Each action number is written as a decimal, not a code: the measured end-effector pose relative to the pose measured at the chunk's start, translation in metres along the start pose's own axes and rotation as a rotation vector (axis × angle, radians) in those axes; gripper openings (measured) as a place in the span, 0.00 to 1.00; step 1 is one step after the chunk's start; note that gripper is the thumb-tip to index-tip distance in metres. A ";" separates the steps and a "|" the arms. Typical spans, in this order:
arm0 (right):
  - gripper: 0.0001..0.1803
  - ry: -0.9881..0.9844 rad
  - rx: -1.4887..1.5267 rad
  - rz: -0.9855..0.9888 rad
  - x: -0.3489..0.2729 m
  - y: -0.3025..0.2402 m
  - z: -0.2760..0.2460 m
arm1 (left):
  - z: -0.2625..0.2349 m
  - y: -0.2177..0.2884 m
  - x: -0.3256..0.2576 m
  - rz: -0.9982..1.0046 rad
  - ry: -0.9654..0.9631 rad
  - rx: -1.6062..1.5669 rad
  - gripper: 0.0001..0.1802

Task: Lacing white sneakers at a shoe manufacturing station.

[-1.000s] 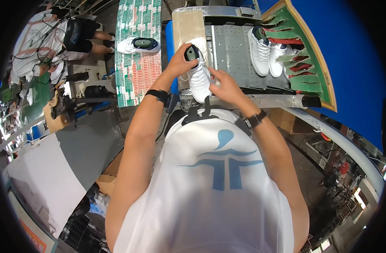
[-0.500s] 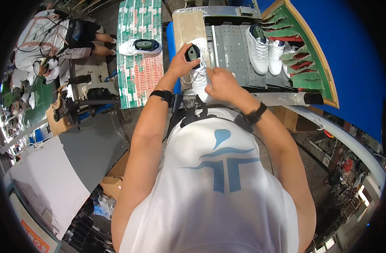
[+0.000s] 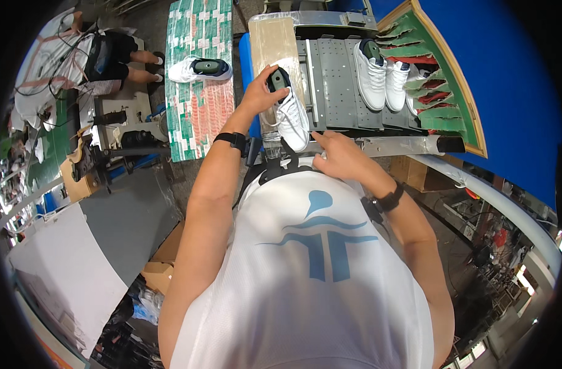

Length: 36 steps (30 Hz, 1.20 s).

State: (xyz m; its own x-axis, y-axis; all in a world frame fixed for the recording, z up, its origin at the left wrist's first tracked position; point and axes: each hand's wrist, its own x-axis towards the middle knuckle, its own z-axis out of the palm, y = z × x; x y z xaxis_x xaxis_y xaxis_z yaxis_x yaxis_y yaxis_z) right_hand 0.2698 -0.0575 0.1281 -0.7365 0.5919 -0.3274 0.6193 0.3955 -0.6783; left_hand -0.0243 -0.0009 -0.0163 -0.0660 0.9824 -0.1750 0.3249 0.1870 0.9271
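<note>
left hand (image 3: 260,92) grips the heel of a white sneaker (image 3: 289,112), propping it toe-down at the near edge of the grey perforated bench (image 3: 336,86) so it stays steady. right hand (image 3: 339,154) free, fingers loosely spread, index pointing beside the toe. finished pair (image 3: 380,75) parked further back.

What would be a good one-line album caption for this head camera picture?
Left hand grips a white sneaker by its heel, right hand open beside it, two more white sneakers on the grey perforated table.
</note>
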 end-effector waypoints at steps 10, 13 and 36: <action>0.37 -0.045 0.182 0.050 -0.018 0.023 -0.003 | 0.000 -0.010 0.006 0.025 -0.009 -0.058 0.50; 0.34 0.021 0.257 0.058 0.013 0.034 0.009 | -0.001 -0.013 0.008 0.014 -0.021 -0.075 0.50; 0.36 0.114 -0.134 -0.042 0.021 -0.016 0.019 | 0.001 0.003 0.003 -0.017 0.006 -0.025 0.50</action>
State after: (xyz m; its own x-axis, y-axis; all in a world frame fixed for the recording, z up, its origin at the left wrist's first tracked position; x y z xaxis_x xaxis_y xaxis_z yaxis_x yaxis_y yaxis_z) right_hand 0.2394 -0.0645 0.1197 -0.7317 0.6457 -0.2182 0.6246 0.5071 -0.5939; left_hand -0.0228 0.0026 -0.0144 -0.0769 0.9791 -0.1884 0.2999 0.2030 0.9321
